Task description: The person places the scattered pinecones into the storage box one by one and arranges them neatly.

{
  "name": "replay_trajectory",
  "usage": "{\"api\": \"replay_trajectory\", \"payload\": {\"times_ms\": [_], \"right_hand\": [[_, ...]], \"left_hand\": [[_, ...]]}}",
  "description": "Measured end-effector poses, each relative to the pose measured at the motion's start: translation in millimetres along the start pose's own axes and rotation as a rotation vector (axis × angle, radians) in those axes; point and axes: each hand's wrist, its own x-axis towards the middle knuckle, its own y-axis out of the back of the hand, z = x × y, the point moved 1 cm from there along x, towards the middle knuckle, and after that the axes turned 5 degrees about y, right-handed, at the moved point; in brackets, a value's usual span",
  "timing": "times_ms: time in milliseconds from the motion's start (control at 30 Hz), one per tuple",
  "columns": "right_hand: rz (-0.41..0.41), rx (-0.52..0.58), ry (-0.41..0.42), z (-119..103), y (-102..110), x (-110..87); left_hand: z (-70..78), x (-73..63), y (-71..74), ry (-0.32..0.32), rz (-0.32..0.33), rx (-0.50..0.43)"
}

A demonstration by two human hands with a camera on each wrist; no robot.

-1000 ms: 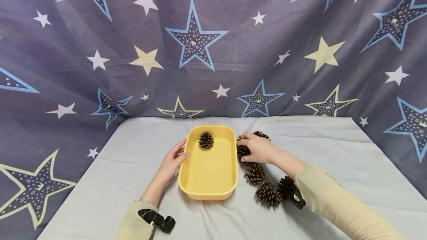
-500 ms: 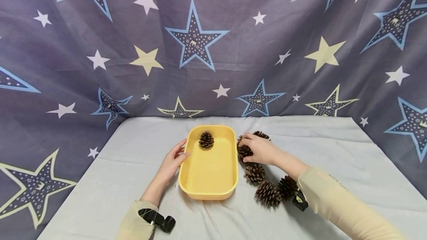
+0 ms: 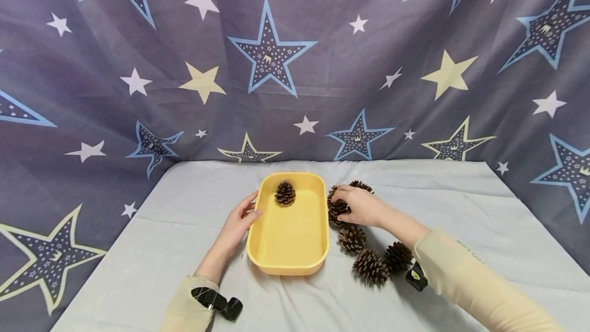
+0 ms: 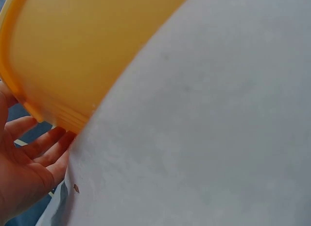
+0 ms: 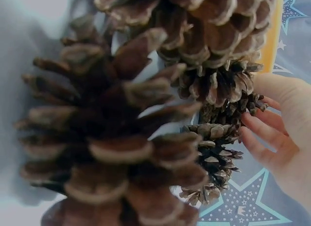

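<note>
A yellow plastic tub (image 3: 290,240) stands on the cloth, with one pine cone (image 3: 285,193) in its far left part. My left hand (image 3: 237,225) holds the tub's left side, thumb at the rim and fingers against the outer wall; the left wrist view shows the fingertips (image 4: 60,138) touching that wall. Just right of the tub, my right hand (image 3: 361,207) grips a pine cone (image 3: 337,213), fingers over its top and thumb at its near side. In the right wrist view, other cones partly hide what the fingers (image 5: 265,131) touch.
More pine cones lie right of the tub: one (image 3: 361,186) behind the right hand, one (image 3: 352,240) nearer, and two beside the right forearm, a large cone (image 3: 371,268) and a darker cone (image 3: 398,258). A starred curtain (image 3: 295,65) rises behind the light cloth-covered table (image 3: 184,219).
My right hand and forearm have shifted slightly right, and more of the pine cone at its fingers shows. The left hand and the tub stay in place.
</note>
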Motion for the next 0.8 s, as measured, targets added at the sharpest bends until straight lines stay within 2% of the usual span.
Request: {"api": "replay_trajectory", "payload": {"times_ms": [133,200,300,367,433,533,800], "right_hand": [[0.027,0.008,0.023,1,3,-1.1],[0.035,0.014,0.025,1,5,-1.5],[0.032,0.027,0.017,2,8,-2.2],[0.029,0.037,0.005,2,11,-2.0],[0.029,0.044,-0.004,3,12,-1.8],[0.030,0.052,-0.014,3,15,-1.1],[0.074,0.080,0.017,4,24,1.7]], "left_hand": [[0.0,0.1,0.1,-0.002,-0.006,-0.015],[6.8,-4.4,-0.3,0.007,-0.013,-0.016],[7.0,-4.9,-0.5,0.008,-0.012,-0.011],[6.6,-4.4,-0.5,0.014,-0.007,-0.007],[-0.3,0.1,-0.2,0.004,0.000,-0.006],[-0.3,0.1,-0.2,0.001,-0.002,-0.005],[-0.5,0.5,-0.1,-0.009,-0.003,0.005]]}}
